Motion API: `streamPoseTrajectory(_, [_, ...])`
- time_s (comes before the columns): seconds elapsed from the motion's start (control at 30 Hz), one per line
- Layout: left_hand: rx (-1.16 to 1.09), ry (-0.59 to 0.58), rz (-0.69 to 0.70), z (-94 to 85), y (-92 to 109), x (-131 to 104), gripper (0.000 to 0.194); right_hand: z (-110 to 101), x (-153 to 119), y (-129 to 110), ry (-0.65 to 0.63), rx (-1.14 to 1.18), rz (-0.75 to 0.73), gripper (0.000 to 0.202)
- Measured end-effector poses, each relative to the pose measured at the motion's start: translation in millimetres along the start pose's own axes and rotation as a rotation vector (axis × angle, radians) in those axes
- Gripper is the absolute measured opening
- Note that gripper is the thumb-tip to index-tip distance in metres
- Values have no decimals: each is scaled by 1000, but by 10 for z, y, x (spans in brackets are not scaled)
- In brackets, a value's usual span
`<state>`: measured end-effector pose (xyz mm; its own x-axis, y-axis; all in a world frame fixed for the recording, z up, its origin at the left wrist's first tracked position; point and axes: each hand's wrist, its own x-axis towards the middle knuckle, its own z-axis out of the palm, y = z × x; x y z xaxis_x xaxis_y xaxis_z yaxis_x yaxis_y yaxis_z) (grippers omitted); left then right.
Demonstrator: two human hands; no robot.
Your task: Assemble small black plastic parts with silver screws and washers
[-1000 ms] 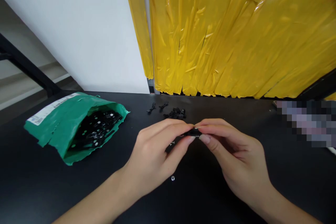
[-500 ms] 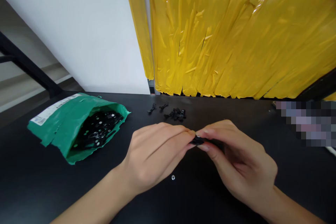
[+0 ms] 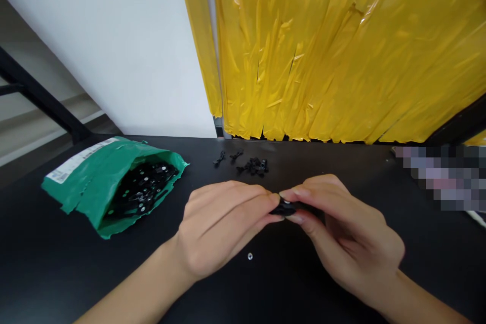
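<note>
Over the black table [image 3: 56, 273], my left hand [image 3: 220, 225] and my right hand [image 3: 347, 235] meet fingertip to fingertip. Both pinch one small black part [image 3: 284, 207] between thumbs and forefingers; most of the part is hidden by the fingers. A tiny silver piece [image 3: 249, 256] lies on the table just below my left hand. Beyond the hands, a small heap of similar black parts [image 3: 252, 165] sits near the table's far edge.
A torn green mailer bag [image 3: 94, 177] full of black parts with silver dots lies open at the left. Yellow plastic sheeting [image 3: 341, 50] hangs behind the table, next to a white wall. A blurred-out patch [image 3: 440, 177] covers something at the right.
Both hands have sunk slightly toward me with the part. My left hand has shifted a little left and the right hand's fingers have curled more around the part.
</note>
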<state>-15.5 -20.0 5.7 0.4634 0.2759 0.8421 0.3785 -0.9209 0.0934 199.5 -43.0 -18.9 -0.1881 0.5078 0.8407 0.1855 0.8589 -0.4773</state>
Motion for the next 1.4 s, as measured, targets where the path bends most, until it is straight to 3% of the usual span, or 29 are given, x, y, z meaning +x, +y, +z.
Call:
streamPoseTrajectory(0.17, [-59,28,-18,33,-24,8,28,-6,-14,4,13,-1,-9,62])
streamPoseTrajectory(0.33, [-54,4,11,82,-46,-14,24,-20,-20,15,-14,-37,-14,58])
streamPoseTrajectory(0.53, [8,-36,23,39,-40,-39,24,26,-10,-18,-9,66,172,38])
streamPoseTrajectory(0.73, [7,-42,19,47,-80,-28,35,68,-23,-45,13,140,309,32])
streamPoseTrajectory(0.83, [5,-120,-33,69,-78,-17,38,65,-12,-44,10,143,297,31])
streamPoseTrajectory(1.1, [-245,-376,-191,33,-74,-55,18,48,11,-42,-16,129,261,28])
streamPoseTrajectory(1.4, [-4,-308,53,-36,-126,28,18,27,6,-20,-33,139,205,33])
